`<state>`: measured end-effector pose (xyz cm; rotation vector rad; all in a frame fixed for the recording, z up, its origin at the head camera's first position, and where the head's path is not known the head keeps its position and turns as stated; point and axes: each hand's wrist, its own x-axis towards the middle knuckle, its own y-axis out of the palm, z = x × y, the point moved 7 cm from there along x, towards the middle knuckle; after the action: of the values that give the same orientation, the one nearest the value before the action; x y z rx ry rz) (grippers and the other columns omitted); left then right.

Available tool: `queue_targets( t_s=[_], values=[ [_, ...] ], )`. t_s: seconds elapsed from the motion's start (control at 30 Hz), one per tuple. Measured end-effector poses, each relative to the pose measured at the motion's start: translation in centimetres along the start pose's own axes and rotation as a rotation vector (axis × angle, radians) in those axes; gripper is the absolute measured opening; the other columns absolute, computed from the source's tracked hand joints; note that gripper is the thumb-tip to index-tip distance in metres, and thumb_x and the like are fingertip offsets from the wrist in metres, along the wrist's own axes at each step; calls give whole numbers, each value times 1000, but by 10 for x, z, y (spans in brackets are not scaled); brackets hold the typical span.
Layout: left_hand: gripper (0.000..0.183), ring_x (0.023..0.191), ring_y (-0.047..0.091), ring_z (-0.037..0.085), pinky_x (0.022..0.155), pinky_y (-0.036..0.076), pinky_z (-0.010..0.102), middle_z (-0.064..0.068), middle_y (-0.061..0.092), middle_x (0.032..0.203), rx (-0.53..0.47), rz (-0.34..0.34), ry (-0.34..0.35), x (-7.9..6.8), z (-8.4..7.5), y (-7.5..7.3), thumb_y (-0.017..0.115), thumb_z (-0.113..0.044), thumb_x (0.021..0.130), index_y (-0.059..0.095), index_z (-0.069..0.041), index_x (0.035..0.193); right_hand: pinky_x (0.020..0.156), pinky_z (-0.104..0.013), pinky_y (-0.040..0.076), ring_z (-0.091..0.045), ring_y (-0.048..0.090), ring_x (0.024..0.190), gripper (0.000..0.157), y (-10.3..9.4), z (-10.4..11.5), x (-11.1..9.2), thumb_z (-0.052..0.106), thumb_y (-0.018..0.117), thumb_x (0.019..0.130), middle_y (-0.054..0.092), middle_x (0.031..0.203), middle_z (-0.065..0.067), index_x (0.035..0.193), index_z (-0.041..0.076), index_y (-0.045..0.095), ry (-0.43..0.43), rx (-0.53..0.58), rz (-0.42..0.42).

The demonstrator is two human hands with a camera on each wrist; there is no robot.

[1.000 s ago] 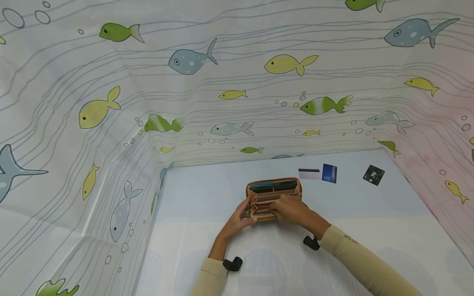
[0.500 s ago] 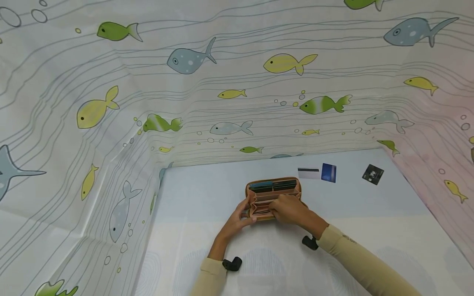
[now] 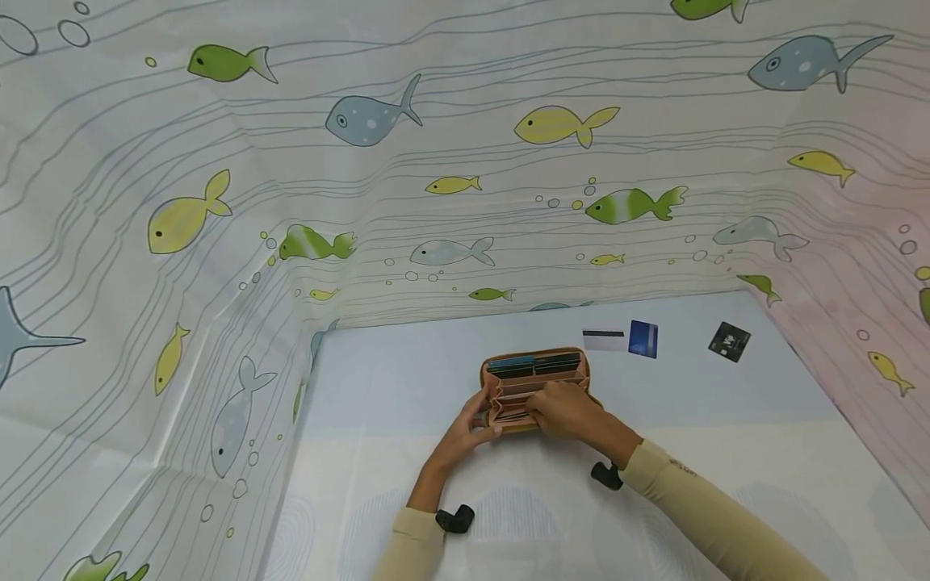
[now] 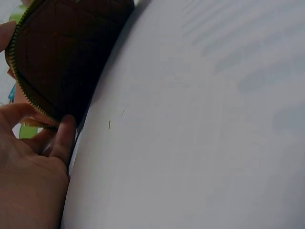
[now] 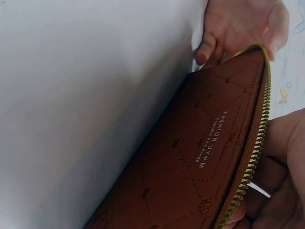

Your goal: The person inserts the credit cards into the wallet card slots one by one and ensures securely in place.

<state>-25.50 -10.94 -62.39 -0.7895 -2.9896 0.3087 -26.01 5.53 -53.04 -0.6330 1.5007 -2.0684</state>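
An open brown zip-around wallet (image 3: 517, 389) stands on the table, its pink pleated pockets facing up and several cards (image 3: 534, 365) in the far slots. My left hand (image 3: 463, 432) grips its left end, fingers and thumb at the zipped edge. The right hand (image 3: 568, 410) reaches into the near pockets with curled fingers, its fingertips hidden inside. In the right wrist view, a thin white card edge (image 5: 259, 190) shows among that hand's fingers, behind the gold zipper (image 5: 255, 157). The wallet's quilted outside (image 4: 62, 52) fills the upper left of the left wrist view.
Beyond the wallet to the right lie a white card with a dark stripe (image 3: 603, 340), a blue card (image 3: 643, 339) and a black card (image 3: 730, 342). A fish-patterned sheet (image 3: 450, 218) rises behind and beside the pale table (image 3: 392, 387).
Both hands keep their places at the wallet. The whole head view has shifted slightly; the loose cards lie as before.
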Motion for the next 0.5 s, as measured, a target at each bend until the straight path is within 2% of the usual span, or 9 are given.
queue_targets(
  t_s=[0.07,0.3,0.37,0.5],
  values=[
    [84,139,37,32,102,41,40,13,20,164,-4,8,1,0,-4,0,64,-23,96,13,-16,162,46,-19,27,-2,34,48,16,0,0,0,12,70,91,46,54,10,78,18,76,5,-1,-1],
    [83,140,35,37,105,40,41,21,17,163,5,70,-31,-8,-40,1,61,-18,97,9,-6,161,47,-19,30,-2,36,49,13,-2,0,-2,12,70,91,52,56,8,81,16,78,0,10,-9],
    [83,140,34,37,106,39,41,21,17,164,9,73,-42,-8,-41,1,61,-18,98,8,-5,161,49,-19,32,-1,38,51,12,-3,0,-3,10,71,91,58,60,7,82,15,78,-4,16,-15],
    [83,140,34,38,107,39,44,19,17,164,-10,41,-45,-5,-24,1,62,-16,97,11,-10,161,54,-19,39,0,44,55,11,-7,0,-6,9,73,89,69,71,7,90,17,81,-18,39,-35]
  ],
)
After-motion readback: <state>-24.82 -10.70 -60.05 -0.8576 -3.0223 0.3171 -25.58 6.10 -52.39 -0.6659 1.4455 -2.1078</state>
